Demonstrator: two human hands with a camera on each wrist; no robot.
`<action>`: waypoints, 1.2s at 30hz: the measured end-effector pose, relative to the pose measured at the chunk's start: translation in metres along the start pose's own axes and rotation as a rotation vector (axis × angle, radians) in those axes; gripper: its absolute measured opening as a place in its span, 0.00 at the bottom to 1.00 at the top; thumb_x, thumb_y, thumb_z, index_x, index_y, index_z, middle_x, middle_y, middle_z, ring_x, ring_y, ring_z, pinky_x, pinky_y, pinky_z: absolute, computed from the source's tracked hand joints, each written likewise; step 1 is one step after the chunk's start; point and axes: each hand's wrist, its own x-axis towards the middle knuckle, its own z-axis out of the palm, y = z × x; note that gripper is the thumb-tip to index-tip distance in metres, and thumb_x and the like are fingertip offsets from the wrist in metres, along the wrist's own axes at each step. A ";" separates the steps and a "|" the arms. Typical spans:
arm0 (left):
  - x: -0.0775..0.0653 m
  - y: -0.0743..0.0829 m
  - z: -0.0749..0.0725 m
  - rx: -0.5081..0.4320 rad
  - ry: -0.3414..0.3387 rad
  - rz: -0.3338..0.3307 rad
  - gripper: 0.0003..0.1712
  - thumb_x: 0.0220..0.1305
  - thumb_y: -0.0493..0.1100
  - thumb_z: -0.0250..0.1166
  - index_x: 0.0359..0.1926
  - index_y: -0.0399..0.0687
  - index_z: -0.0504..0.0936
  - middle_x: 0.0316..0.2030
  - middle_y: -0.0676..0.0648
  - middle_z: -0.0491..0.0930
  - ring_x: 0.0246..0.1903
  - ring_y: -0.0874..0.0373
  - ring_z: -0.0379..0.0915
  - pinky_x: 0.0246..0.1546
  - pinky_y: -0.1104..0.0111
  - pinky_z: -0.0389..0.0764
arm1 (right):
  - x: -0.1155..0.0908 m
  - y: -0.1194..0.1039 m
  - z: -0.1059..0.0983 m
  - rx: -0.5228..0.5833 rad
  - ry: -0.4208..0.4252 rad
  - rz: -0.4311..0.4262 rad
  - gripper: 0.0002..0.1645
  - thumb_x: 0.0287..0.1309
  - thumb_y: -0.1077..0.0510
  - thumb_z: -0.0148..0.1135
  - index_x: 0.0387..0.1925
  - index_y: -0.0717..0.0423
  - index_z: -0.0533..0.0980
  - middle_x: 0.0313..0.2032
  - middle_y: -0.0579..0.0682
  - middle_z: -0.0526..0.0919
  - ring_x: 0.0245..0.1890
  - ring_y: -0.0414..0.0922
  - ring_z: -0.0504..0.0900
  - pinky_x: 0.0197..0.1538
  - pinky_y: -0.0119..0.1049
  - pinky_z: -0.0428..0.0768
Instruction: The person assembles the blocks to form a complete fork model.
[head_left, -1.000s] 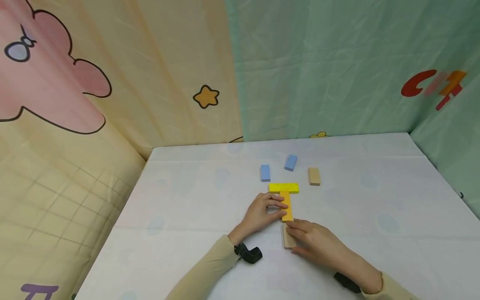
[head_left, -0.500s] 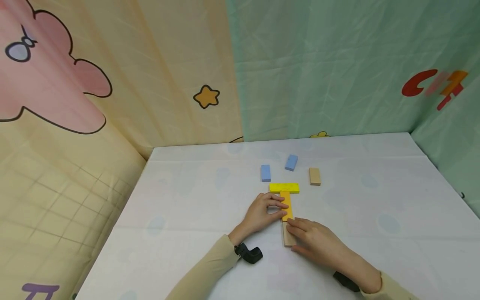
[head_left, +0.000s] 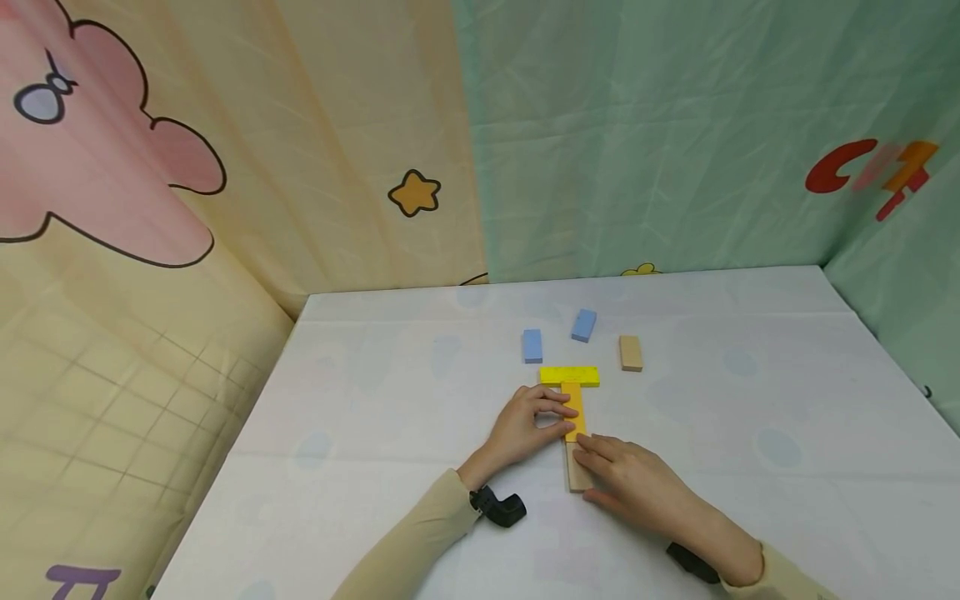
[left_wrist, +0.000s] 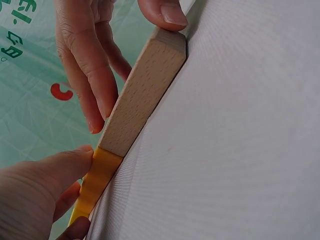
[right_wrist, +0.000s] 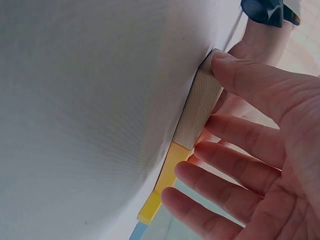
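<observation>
A yellow block (head_left: 569,377) lies crosswise in the head view. An orange block (head_left: 573,400) runs from it toward the person. End to end with the orange block lies a pale wooden block (head_left: 575,477), touching it in the left wrist view. The left hand (head_left: 522,423) holds the orange block from the left, thumb near the joint. From the right, the right hand (head_left: 633,482) holds the wooden block; its thumb (right_wrist: 232,70) presses the near end and its fingers reach along the block. Part of the wooden block is hidden by this hand.
Beyond the yellow block lie two blue blocks (head_left: 532,346) and a small wooden block (head_left: 631,353). All rest on the white cloth-covered table (head_left: 360,400). Printed curtains (head_left: 645,142) hang behind the table's far edge.
The pale wooden block has slid forward a little, closing the small gap to the orange block. Both hands have stayed nearly where they were; the right fingertips shifted slightly forward.
</observation>
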 end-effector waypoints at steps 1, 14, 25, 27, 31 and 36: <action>0.000 0.000 0.000 0.002 0.000 0.000 0.11 0.58 0.47 0.69 0.42 0.53 0.87 0.49 0.56 0.78 0.46 0.62 0.67 0.44 0.72 0.67 | 0.000 0.000 0.000 0.000 -0.002 0.002 0.30 0.48 0.51 0.72 0.50 0.64 0.78 0.52 0.58 0.77 0.50 0.54 0.77 0.48 0.48 0.76; -0.001 0.002 -0.001 0.024 -0.004 0.011 0.10 0.59 0.47 0.69 0.42 0.53 0.87 0.49 0.56 0.78 0.46 0.62 0.67 0.44 0.72 0.67 | -0.001 -0.002 0.000 -0.029 0.011 0.034 0.31 0.49 0.47 0.71 0.51 0.60 0.78 0.51 0.57 0.78 0.49 0.54 0.78 0.44 0.49 0.77; 0.000 0.003 -0.004 0.104 -0.040 0.050 0.11 0.62 0.49 0.66 0.44 0.55 0.86 0.51 0.57 0.77 0.48 0.63 0.67 0.47 0.72 0.68 | -0.002 0.003 -0.002 0.010 -0.014 0.037 0.21 0.59 0.57 0.63 0.54 0.56 0.78 0.54 0.54 0.77 0.52 0.52 0.76 0.46 0.49 0.76; 0.000 0.003 -0.006 0.110 -0.075 0.059 0.11 0.63 0.48 0.65 0.45 0.55 0.86 0.52 0.56 0.76 0.49 0.62 0.66 0.49 0.71 0.67 | -0.002 0.006 -0.002 0.027 -0.033 0.030 0.21 0.57 0.61 0.63 0.54 0.57 0.77 0.54 0.54 0.76 0.54 0.53 0.75 0.47 0.49 0.76; -0.001 0.003 -0.012 0.129 -0.161 0.070 0.14 0.63 0.46 0.64 0.50 0.55 0.84 0.56 0.56 0.73 0.54 0.60 0.64 0.54 0.68 0.65 | -0.002 0.010 -0.003 0.064 -0.056 0.012 0.22 0.55 0.67 0.63 0.53 0.57 0.78 0.55 0.54 0.75 0.55 0.53 0.73 0.51 0.50 0.74; -0.004 0.004 -0.017 0.175 -0.276 0.058 0.24 0.58 0.52 0.66 0.57 0.57 0.77 0.63 0.56 0.66 0.59 0.59 0.58 0.59 0.64 0.60 | -0.001 0.015 -0.006 0.096 -0.051 -0.011 0.24 0.52 0.70 0.61 0.52 0.56 0.79 0.55 0.54 0.76 0.56 0.54 0.72 0.54 0.51 0.72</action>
